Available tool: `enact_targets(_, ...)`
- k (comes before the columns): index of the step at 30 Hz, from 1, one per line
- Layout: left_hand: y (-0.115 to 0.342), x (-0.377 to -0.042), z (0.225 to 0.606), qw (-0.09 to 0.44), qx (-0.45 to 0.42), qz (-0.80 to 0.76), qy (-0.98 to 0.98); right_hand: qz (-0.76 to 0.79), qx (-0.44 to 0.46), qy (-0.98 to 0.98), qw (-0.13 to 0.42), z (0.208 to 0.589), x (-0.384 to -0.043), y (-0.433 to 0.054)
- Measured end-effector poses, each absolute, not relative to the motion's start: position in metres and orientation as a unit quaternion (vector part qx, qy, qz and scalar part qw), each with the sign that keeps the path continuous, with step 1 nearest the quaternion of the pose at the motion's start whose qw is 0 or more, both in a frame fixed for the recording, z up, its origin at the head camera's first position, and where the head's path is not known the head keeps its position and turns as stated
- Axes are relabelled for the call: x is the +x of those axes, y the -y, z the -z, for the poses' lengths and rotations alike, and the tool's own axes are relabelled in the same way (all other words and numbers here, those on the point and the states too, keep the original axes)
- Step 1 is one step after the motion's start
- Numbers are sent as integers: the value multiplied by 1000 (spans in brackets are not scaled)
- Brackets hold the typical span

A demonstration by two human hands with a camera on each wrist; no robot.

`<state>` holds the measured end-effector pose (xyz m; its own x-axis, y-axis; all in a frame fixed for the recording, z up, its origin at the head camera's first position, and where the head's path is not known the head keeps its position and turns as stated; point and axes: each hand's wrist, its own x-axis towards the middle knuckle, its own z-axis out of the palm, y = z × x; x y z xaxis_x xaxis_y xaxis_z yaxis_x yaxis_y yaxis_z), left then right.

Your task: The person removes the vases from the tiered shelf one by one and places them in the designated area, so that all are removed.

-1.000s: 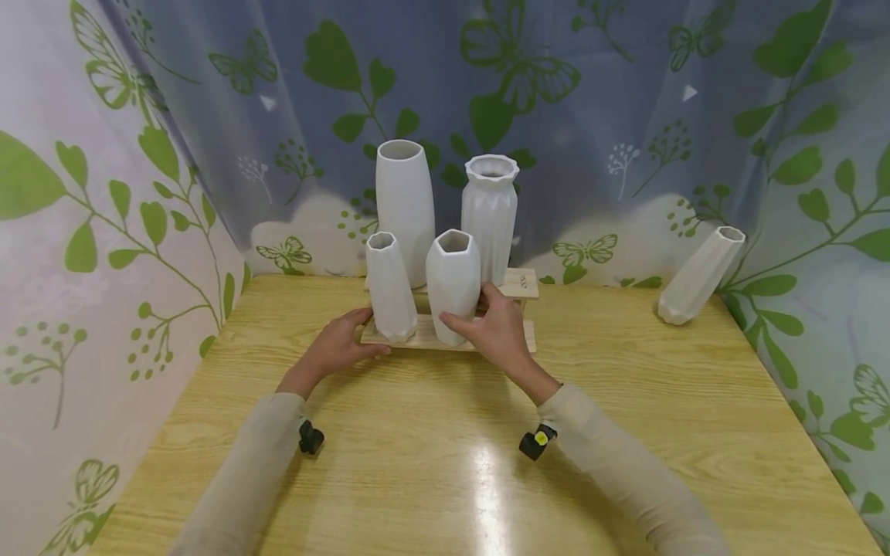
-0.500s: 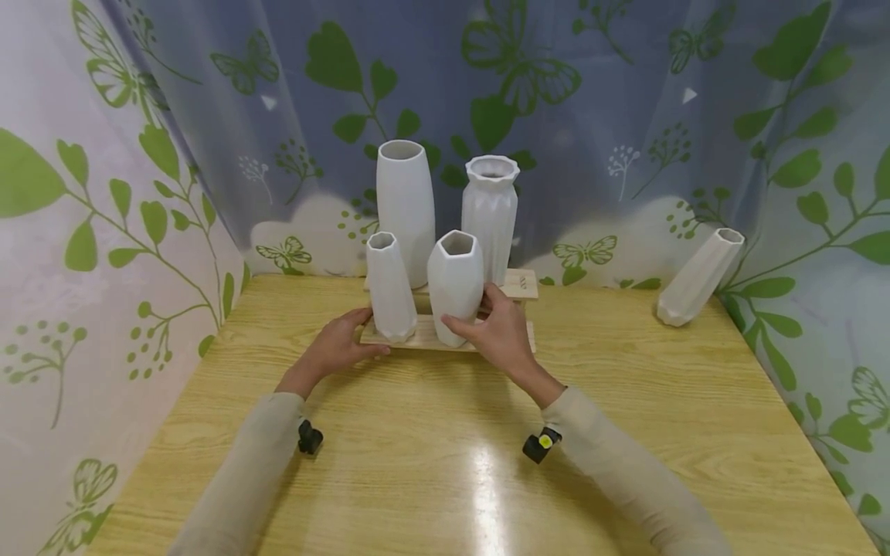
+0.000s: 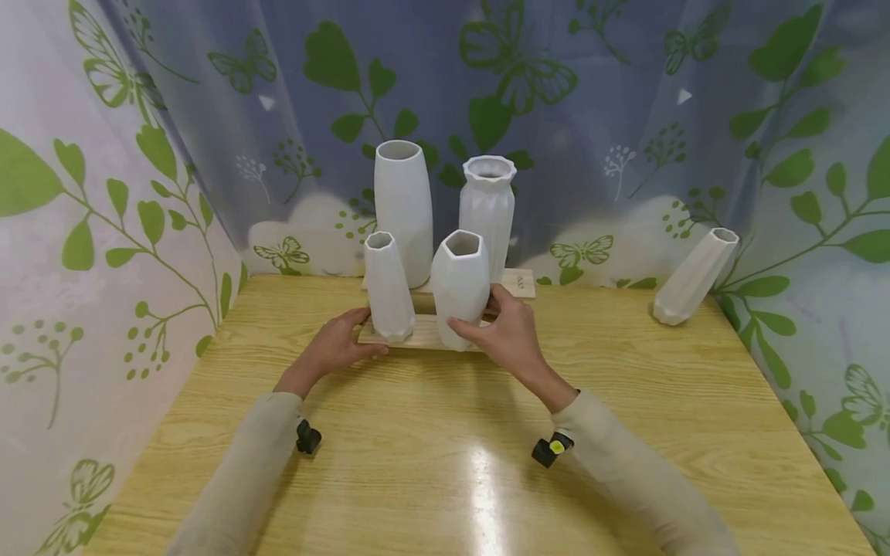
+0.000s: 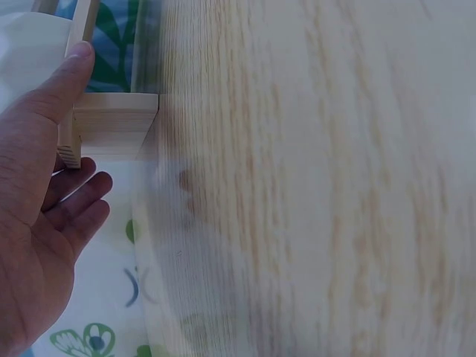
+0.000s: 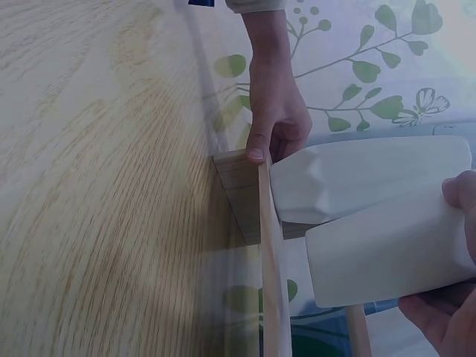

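My right hand (image 3: 513, 330) grips a white faceted vase (image 3: 460, 282) with a five-sided mouth, thumb in front and fingers round its right side. The right wrist view shows this vase (image 5: 383, 253) tilted, its base a little off the lower board. With thumb and fingers, my left hand (image 3: 335, 344) holds the left end of the two-step wooden stand (image 3: 426, 330); the left wrist view shows the thumb along the board's edge (image 4: 83, 30). Close by the left hand, a slim white vase (image 3: 389, 297) stands on the lower step.
On the upper step stand a tall smooth white vase (image 3: 403, 208) and a ribbed white vase (image 3: 487, 212) with a flared, scalloped rim. Another slim white vase (image 3: 695, 278) is on the table's (image 3: 389, 448) far right, near the patterned curtain (image 3: 591, 154).
My right hand has moved slightly right and toward me with the faceted vase, which now leans a little more. The left hand keeps its place on the stand.
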<state>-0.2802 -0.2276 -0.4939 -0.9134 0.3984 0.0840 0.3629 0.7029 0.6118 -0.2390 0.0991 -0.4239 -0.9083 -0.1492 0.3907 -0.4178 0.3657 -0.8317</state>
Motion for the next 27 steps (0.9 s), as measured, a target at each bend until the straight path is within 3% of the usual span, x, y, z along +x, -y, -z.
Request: enact_targets(27,228,-282,497,29,200,-329,-923,-561,144,807,117,419,-224,-138)
